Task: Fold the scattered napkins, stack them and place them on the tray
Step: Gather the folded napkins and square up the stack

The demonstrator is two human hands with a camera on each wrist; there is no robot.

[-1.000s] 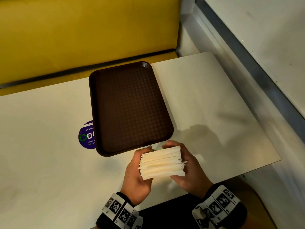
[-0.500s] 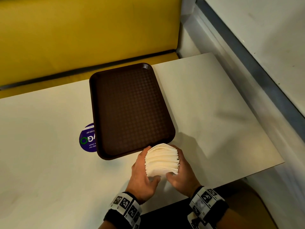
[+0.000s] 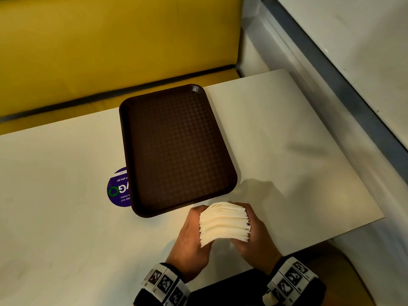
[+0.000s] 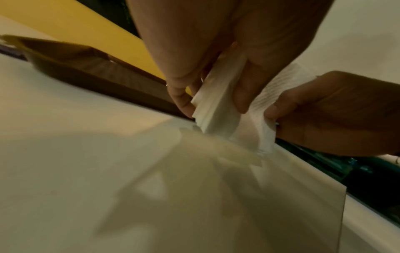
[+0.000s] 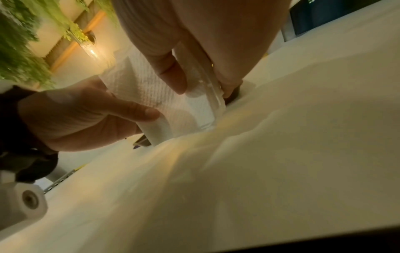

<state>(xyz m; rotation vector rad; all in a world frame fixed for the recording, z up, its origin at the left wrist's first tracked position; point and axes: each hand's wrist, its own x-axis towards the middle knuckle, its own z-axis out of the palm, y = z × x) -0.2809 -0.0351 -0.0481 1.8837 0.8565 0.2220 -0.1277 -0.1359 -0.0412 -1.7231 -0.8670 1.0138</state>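
Observation:
A thick stack of folded white napkins stands on edge on the white table, just in front of the near right corner of the brown tray. My left hand grips the stack's left side and my right hand grips its right side. In the left wrist view, my left hand has thumb and fingers pinching the napkins, whose lower edge touches the table. In the right wrist view, my right hand clamps the napkins. Nothing lies in the tray.
A round purple sticker shows from under the tray's left rim. A yellow bench runs behind the table. The table's right edge borders a grey ledge and wall. Its near edge lies just behind my wrists.
Both hands kept hold of the stack, turned it and brought its edge down on the table close to the tray's near corner.

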